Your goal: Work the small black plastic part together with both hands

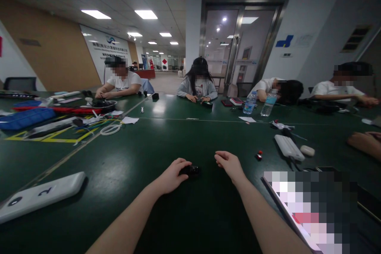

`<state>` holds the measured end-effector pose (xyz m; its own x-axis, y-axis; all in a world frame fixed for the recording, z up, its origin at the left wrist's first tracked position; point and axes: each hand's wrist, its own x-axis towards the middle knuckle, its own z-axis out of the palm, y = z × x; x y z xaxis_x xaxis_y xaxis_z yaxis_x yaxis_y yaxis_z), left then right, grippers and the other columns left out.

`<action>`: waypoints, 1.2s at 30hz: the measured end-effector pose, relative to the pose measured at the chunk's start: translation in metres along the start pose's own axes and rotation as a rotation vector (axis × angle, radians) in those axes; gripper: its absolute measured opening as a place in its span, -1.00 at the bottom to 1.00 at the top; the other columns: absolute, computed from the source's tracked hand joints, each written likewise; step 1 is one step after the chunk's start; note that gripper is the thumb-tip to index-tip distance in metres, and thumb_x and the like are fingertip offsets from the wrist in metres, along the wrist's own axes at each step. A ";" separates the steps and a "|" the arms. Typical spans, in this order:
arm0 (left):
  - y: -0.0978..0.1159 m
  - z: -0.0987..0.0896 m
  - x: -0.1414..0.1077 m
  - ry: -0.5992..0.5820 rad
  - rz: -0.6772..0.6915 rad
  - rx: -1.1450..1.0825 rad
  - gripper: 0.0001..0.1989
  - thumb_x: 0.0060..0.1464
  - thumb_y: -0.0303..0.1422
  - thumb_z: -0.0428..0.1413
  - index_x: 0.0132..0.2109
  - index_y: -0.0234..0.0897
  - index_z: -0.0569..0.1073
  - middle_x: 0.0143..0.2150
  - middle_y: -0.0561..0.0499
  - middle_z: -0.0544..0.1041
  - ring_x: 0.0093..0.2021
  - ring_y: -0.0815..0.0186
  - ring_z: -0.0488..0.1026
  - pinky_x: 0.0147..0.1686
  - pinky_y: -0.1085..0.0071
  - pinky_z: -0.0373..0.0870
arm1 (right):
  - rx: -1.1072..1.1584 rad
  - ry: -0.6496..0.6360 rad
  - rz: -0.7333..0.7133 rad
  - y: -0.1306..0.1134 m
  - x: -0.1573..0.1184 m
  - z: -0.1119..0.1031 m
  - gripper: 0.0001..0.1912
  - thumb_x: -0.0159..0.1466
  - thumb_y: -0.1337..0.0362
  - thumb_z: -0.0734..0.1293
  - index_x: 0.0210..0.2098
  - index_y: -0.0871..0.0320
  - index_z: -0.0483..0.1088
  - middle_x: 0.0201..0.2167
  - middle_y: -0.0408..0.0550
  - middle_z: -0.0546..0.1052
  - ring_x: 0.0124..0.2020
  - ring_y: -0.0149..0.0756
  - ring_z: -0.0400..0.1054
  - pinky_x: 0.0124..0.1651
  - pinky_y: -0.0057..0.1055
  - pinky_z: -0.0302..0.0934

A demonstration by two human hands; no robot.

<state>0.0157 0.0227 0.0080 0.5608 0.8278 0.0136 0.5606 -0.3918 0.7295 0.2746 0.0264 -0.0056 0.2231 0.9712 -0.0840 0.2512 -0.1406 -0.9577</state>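
My left hand (173,175) is closed on a small glossy black object (194,170) on the green table (127,206). Thumb and fingers grip its left end, and its exact kind does not show. To the right, my right hand (229,165) is held apart from it, just above the table. Its fingertips are pressed together in a pinch, and whatever lies between them is too small or hidden to make out.
At left lies a white device (44,196) marked 2. On the right are a pixelated screen (306,214), a white power bank (288,147), an earbud case (307,151) and a small red-and-black item (258,155). Water bottles (250,103), a blue tray (28,118) and several people are farther off.
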 end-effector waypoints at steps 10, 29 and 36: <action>-0.004 -0.007 -0.003 -0.019 -0.001 -0.028 -0.54 0.06 -0.35 0.06 0.14 -0.17 0.31 0.12 -0.03 0.29 0.08 0.25 0.28 0.13 0.28 0.18 | 0.185 -0.021 0.051 -0.001 -0.003 0.004 -0.59 0.09 0.33 0.38 -0.05 0.20 0.38 -0.11 0.06 0.51 -0.19 -0.22 0.45 -0.11 -0.29 0.38; -0.002 -0.006 -0.003 -0.014 0.011 -0.028 -0.54 0.07 -0.32 0.06 0.15 -0.18 0.31 0.12 -0.04 0.30 0.07 0.25 0.29 0.10 0.29 0.23 | 0.000 0.068 0.054 0.000 -0.003 0.003 -0.58 0.07 0.18 0.37 -0.09 0.19 0.39 -0.09 0.05 0.48 -0.12 -0.20 0.41 -0.23 -0.38 0.34; -0.001 -0.006 -0.004 -0.004 0.011 -0.048 -0.54 0.06 -0.31 0.07 0.14 -0.15 0.32 0.12 -0.04 0.30 0.07 0.22 0.29 0.08 0.27 0.26 | -0.200 0.049 -0.024 -0.012 -0.013 0.004 -0.66 0.10 0.18 0.36 -0.13 0.13 0.41 -0.13 -0.02 0.50 -0.10 -0.19 0.38 -0.11 -0.28 0.29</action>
<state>0.0087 0.0219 0.0113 0.5692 0.8219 0.0193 0.5246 -0.3813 0.7612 0.2646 0.0162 0.0058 0.2589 0.9649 -0.0441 0.4383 -0.1580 -0.8848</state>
